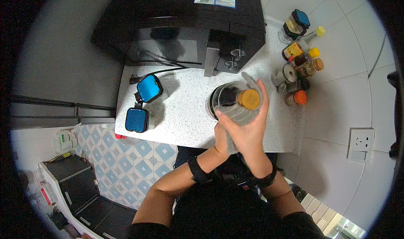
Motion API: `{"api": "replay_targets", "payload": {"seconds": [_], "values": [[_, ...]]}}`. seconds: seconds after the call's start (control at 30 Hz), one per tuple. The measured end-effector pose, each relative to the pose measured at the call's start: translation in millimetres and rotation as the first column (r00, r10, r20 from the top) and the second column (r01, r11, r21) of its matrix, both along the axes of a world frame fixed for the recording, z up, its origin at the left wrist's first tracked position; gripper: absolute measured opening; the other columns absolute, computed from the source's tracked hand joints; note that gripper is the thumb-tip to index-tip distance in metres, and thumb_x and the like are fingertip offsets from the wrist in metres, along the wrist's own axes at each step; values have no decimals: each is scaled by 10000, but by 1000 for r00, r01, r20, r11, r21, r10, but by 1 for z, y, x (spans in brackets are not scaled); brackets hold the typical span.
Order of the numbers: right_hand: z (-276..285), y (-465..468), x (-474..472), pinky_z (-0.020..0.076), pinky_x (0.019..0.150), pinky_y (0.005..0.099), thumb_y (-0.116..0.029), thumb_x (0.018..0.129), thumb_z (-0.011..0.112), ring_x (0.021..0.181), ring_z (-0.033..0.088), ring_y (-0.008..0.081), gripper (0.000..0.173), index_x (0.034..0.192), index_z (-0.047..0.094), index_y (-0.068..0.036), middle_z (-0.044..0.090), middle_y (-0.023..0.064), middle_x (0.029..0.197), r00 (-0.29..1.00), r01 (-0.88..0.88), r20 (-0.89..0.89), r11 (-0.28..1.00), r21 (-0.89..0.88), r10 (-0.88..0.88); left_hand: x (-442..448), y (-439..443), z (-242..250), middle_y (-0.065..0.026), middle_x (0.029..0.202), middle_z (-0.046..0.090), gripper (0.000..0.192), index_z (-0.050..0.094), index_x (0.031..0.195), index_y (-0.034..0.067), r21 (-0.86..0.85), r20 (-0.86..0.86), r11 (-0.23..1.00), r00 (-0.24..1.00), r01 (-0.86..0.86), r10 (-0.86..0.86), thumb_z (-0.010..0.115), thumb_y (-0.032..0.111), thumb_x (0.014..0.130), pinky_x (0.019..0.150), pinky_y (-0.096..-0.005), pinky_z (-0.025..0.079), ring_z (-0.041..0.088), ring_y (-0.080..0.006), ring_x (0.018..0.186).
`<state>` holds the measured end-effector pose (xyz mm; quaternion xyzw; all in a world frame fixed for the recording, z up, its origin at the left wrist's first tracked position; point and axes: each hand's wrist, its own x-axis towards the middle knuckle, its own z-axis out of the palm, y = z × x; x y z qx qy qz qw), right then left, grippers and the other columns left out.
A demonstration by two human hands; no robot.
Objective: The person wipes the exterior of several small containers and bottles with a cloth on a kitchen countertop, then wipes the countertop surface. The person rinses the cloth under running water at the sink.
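A large clear plastic bottle with dark contents [228,95] and a yellow-orange cap [250,99] is over the speckled white countertop [186,112], in front of the microwave. A grey cloth [238,114] wraps around its near and right sides, with one end hanging down towards me. My right hand [249,131] presses the cloth against the bottle, thumb on the near side and fingers along the right. My left hand [221,139] is at the bottle's near lower side, partly behind the cloth, its fingers mostly hidden.
A black microwave oven [176,43] stands at the back, a black power cord [157,71] before it. Two blue-lidded containers [149,89] are on the left. Several condiment bottles and jars [304,69] line the right wall. A wall socket [361,145] is at far right.
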<state>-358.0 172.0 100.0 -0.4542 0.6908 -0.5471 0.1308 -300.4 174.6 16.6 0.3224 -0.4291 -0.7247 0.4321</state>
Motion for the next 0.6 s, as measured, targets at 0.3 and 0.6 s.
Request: {"api": "replay_targets", "payload": {"seconds": [0.3, 0.6], "values": [[10, 10, -44, 433, 916, 318, -169, 698, 766, 1123, 517, 218, 738, 1310, 384, -9, 480, 169, 1272, 930, -366, 25, 923, 116, 366, -6, 3, -21, -84, 898, 624, 170, 586, 969, 21, 361, -379, 925, 925, 116, 32, 547, 108, 828, 720, -316, 500, 621, -204, 789], [-10, 13, -75, 460, 810, 264, -131, 785, 691, 900, 581, 131, 327, 1061, 588, 10, 626, 69, 995, 807, -264, 551, 964, 11, 215, 36, -40, -9, -122, 662, 597, 145, 630, 833, 64, -527, 281, 803, 949, 279, -146, 677, 64, 696, 570, -344, 463, 596, -304, 611]]}}
